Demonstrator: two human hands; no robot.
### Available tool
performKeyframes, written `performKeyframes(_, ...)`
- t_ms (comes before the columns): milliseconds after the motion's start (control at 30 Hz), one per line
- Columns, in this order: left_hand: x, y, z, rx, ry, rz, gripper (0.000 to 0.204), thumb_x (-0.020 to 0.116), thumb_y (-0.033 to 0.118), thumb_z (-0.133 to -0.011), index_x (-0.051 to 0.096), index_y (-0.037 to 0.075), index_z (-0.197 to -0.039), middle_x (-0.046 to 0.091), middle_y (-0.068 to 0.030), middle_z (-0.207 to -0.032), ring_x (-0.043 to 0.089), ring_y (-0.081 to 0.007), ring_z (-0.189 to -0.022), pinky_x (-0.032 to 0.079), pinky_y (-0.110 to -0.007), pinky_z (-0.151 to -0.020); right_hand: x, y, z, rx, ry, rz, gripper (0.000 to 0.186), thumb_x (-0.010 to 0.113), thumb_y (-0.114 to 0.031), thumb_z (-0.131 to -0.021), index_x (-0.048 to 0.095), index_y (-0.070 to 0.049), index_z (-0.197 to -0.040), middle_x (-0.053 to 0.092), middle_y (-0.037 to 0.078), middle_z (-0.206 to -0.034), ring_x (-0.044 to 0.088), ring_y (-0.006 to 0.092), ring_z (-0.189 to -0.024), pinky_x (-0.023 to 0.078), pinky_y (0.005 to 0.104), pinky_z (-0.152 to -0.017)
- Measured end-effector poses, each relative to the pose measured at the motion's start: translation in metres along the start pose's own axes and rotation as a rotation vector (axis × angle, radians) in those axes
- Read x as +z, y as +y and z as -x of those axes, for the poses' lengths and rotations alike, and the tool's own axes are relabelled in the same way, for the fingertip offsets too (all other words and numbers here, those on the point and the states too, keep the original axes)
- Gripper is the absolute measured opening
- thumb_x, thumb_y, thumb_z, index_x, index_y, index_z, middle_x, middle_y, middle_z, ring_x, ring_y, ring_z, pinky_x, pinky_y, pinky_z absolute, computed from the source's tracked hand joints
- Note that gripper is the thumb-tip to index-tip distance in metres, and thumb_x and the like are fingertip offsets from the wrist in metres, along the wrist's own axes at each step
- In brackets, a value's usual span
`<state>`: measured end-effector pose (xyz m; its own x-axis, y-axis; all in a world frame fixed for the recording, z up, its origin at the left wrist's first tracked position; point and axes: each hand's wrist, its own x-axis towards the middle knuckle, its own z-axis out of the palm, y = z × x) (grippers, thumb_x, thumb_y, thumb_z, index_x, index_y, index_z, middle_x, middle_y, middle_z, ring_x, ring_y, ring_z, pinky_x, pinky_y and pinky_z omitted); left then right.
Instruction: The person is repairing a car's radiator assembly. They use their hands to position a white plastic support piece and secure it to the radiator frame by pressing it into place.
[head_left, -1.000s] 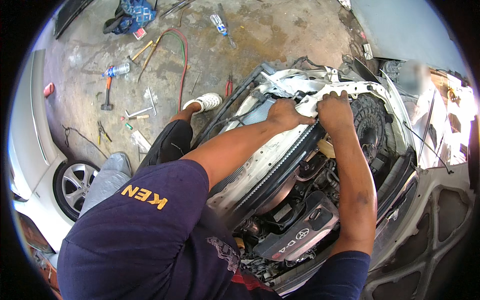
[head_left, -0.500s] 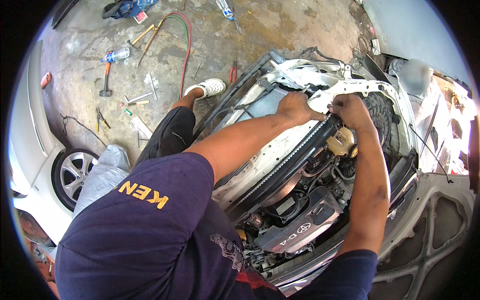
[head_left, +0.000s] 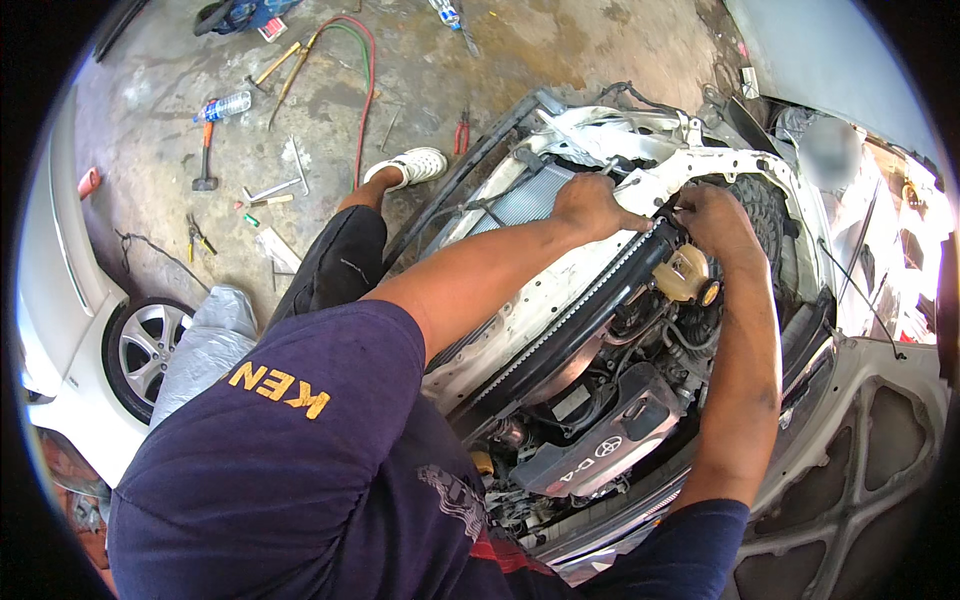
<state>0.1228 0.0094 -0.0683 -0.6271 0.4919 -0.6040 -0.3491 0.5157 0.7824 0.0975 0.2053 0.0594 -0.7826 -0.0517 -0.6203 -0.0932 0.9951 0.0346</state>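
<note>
My left hand is closed over the white radiator support panel at the front of an opened car. Its thumb stretches across the panel top, while the other fingers are mostly hidden behind the front edge. My right hand is bent in a pinch near the far end of the black radiator top. A dark part shows at its fingertips, too small to name. Just below that hand sits a yellowed plastic reservoir with a dark cap. Silvery cooling fins lie beside my left forearm.
An engine cover lies among hoses, with the raised hood at right. On the concrete are a hammer, pliers, red-handled pliers, a water bottle and red hose. Another white car stands left.
My right hand has shifted slightly to the right, away from my left thumb, and more of the dark part shows at its fingertips. My left hand stays on the panel.
</note>
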Motion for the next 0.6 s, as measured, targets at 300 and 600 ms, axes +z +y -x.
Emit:
performKeyframes(300, 0.008, -0.011, -0.010, 0.038, 0.039, -0.003, 0.092, 0.088, 0.073, -0.066, 0.077, -0.006, -0.113, 0.076, -0.0266, -0.117, 0.073, -0.0384, -0.112, 0.056, -0.044, -0.098, 0.029, -0.095, 0.109, 0.406, 0.351, -0.536, 0.023, 0.071, -0.017, -0.100, 0.068, 0.001, -0.115, 0.074, 0.026, -0.099, 0.071, 0.0453, -0.091, 0.054, 0.0511, -0.081)
performKeyframes(600, 0.026, -0.012, -0.029, 0.132, 0.050, 0.099, 0.099, 0.090, 0.066, -0.071, 0.068, -0.010, -0.132, 0.070, -0.0296, -0.132, 0.066, -0.0395, -0.126, 0.049, -0.047, -0.111, 0.134, -0.218, 0.254, 0.633, 0.489, -1.133, 0.023, 0.075, -0.006, -0.097, 0.070, -0.001, -0.119, 0.072, 0.013, -0.105, 0.071, 0.0214, -0.097, 0.057, 0.0356, -0.084)
